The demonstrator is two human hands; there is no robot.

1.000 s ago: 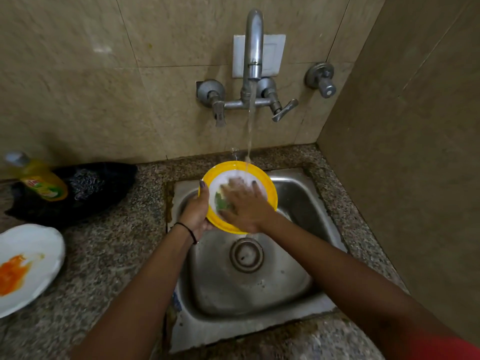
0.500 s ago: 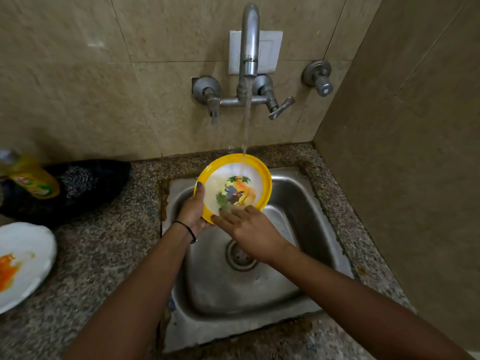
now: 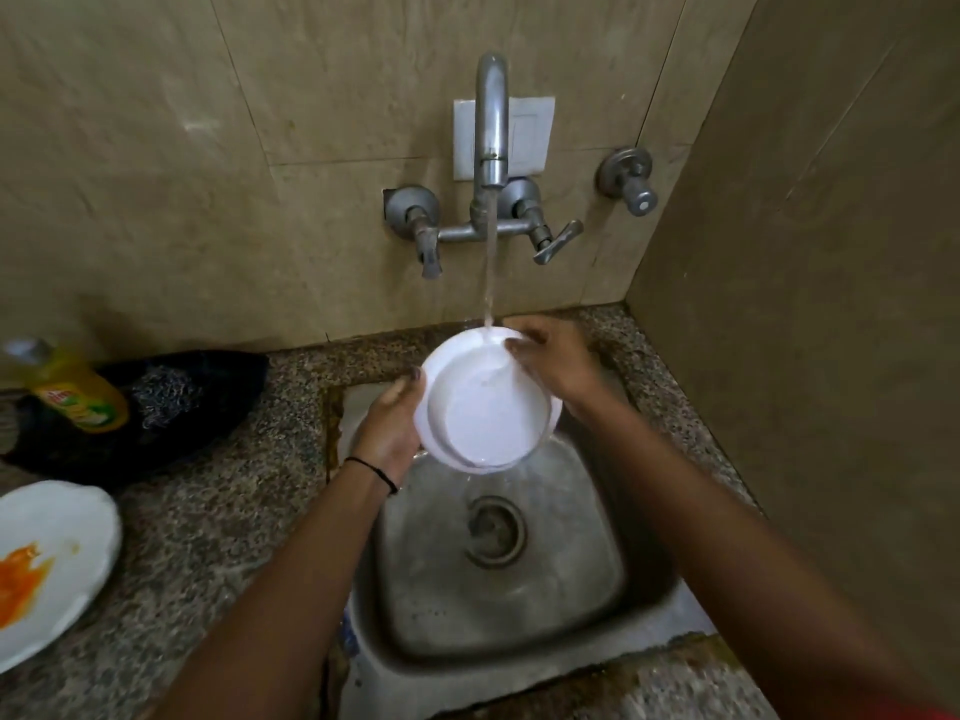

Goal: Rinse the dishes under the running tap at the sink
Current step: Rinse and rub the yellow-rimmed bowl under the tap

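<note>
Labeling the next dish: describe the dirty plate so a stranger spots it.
Start at the steel sink and go left along the speckled counter to the picture's edge. The white plate lies there, nearer than the yellow bottle. Only it carries an orange smear.

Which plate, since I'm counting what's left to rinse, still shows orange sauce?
The white plate on the counter at left; the held plate under the tap shows plain white.

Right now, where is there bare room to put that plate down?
For the held white-bottomed plate: bare speckled granite counter lies between the sauce-stained white plate and the steel sink; the basin floor around the round drain is free. The back left is crowded: yellow soap bottle, black cloth with a wire scrubber.
</note>
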